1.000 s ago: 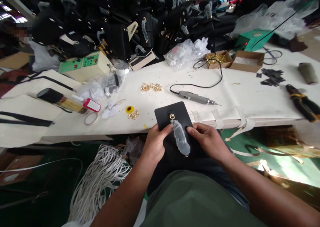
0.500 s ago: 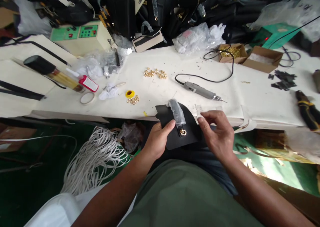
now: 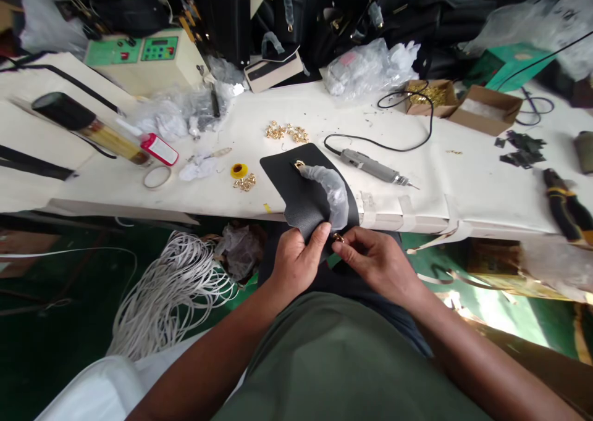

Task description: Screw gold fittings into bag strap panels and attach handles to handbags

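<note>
A black leather bag panel (image 3: 296,189) is tilted over the table's front edge. My left hand (image 3: 296,257) is closed on its lower part, thumb on top. On the panel is a handle (image 3: 337,195) wrapped in clear plastic and bowed into an arch. A gold ring fitting (image 3: 299,164) shows at the handle's upper end. At the lower end, my right hand (image 3: 370,257) is closed, with thumb and forefinger pinching a second gold ring fitting (image 3: 338,238). The fingers partly hide that fitting.
A grey electric screwdriver (image 3: 375,166) lies on the white table (image 3: 287,106), its black cord trailing. Gold fittings (image 3: 287,132) lie in piles beside a yellow tape roll (image 3: 239,171). Black-and-yellow pliers (image 3: 567,205) rest at right. Black bags (image 3: 227,20) stand behind.
The panel has turned and risen over the table edge, and the handle has bowed up. My right hand has moved left and in, onto the lower gold fitting.
</note>
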Demonstrator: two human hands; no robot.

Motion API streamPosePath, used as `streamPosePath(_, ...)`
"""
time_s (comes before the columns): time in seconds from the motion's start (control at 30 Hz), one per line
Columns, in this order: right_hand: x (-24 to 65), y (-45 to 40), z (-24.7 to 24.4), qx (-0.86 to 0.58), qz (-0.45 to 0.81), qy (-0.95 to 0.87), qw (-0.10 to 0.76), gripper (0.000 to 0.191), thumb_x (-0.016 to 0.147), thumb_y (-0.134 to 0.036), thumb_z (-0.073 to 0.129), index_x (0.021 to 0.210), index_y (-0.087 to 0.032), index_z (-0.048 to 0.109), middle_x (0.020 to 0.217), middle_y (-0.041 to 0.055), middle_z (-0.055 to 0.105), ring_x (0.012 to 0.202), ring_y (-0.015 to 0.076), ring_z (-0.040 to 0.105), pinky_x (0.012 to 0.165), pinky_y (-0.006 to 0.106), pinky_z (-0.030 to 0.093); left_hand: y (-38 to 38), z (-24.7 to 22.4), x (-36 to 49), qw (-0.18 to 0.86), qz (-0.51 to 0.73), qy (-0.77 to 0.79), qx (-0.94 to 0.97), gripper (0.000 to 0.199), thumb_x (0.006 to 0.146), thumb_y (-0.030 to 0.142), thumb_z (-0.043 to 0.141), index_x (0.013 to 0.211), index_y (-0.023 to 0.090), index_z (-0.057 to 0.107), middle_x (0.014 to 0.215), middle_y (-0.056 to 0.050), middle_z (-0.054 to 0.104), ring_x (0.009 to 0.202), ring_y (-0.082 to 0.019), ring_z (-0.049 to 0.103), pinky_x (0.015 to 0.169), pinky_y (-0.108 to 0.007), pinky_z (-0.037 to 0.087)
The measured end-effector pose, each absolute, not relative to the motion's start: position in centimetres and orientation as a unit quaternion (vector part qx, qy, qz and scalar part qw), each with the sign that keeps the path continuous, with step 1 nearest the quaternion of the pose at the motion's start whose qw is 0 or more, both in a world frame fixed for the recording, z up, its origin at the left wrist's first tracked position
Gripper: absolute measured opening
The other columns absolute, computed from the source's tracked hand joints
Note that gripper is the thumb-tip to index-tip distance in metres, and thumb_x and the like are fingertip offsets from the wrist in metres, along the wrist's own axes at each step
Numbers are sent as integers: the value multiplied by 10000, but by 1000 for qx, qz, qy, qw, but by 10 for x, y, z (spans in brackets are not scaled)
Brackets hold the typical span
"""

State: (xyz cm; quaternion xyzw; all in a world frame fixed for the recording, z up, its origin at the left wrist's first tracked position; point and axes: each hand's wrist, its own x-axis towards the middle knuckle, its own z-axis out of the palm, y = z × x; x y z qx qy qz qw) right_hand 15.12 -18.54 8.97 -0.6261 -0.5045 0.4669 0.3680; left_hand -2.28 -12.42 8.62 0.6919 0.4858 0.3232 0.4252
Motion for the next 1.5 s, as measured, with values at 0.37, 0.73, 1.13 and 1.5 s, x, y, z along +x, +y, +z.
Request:
streamPosePath(0.37,150,-180,102,-590,518,-501,364,446,1066,-513,481,770,-200,596,677,-13,613,620,128,582,598,258,419,-127,91,-16,355,357,480,718,464,1019,408,584,614,181,602,577,-9,654,553,-126,586,624,-257,452)
streamPosePath(0.73,108,-185,76,-487,645,-167,565,422,912,-576,716,836,-162,710,581,-12,635,458,138,604,479,257,466,-137,87,-10,426,387,528,624,570,1003,538,586,537,211,582,509,-13,617,509,-146,563,573,-282,438)
streamPosePath(1.13,109,-180,68,-491,651,-172,553,482,871,-630,751,842,-150,736,519,-9,625,435,134,596,457,235,447,-128,82,-11,443,389,541,600,476,999,540,598,687,195,698,650,-23,718,650,-166,643,657,-269,496)
streamPosePath(1.5,152,-197,48,-609,498,-251,563,502,899,-666,702,746,-189,672,585,-6,601,542,138,546,555,268,452,-106,79,-11,609,466,500,403,451,824,499,828,1132,172,783,1125,-84,820,1173,-268,726,1026,-348,552)
